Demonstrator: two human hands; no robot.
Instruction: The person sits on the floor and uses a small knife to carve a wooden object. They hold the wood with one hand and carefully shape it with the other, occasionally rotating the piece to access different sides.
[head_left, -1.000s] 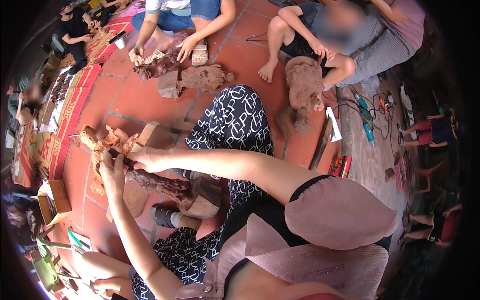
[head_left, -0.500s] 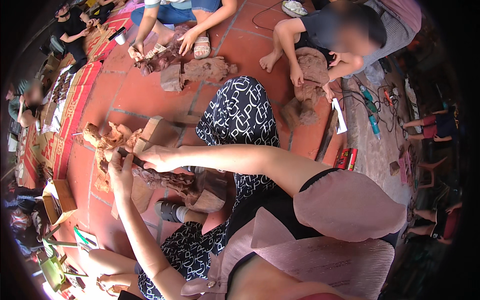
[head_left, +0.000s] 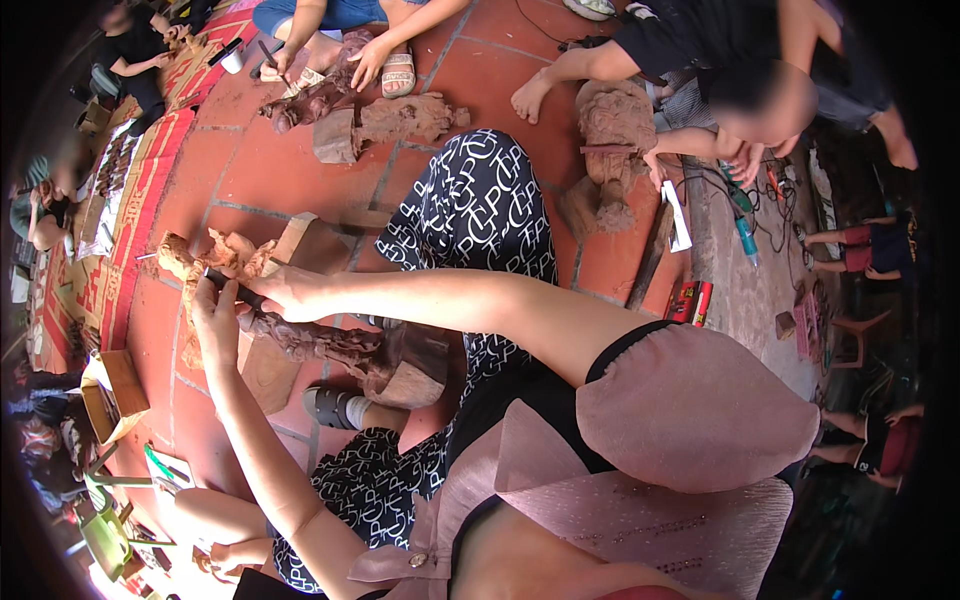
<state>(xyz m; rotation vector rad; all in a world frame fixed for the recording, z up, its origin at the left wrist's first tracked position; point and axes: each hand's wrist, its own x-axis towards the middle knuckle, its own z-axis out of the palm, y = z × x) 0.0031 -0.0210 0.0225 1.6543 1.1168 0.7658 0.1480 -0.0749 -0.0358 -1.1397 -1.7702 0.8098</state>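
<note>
A dark reddish-brown wood carving (head_left: 325, 343) lies in front of me, its uncarved block end (head_left: 415, 372) toward my knee. Over its far end my two hands meet on a dark rod-shaped tool (head_left: 226, 287), whose exact kind I cannot make out. My left hand (head_left: 213, 318) is closed round the tool with the thumb up along it. My right hand (head_left: 285, 291) is closed at the tool's other end, its fingertips partly hidden. Just beyond stands a lighter orange-brown carving (head_left: 240, 250) with a squared wooden block (head_left: 312, 245).
Across from me a person in blue shorts works a dark carving (head_left: 312, 103) with a stick-like tool; a paler carving (head_left: 410, 118) lies alongside. At right, people crouch by another carving (head_left: 615, 125). Power tools (head_left: 746, 238) with cords and a cardboard box (head_left: 112, 395) stand around.
Both hands have shifted slightly up and left with the tool. The person at right has leaned away from the pale carving, and another person has appeared at the upper right.
</note>
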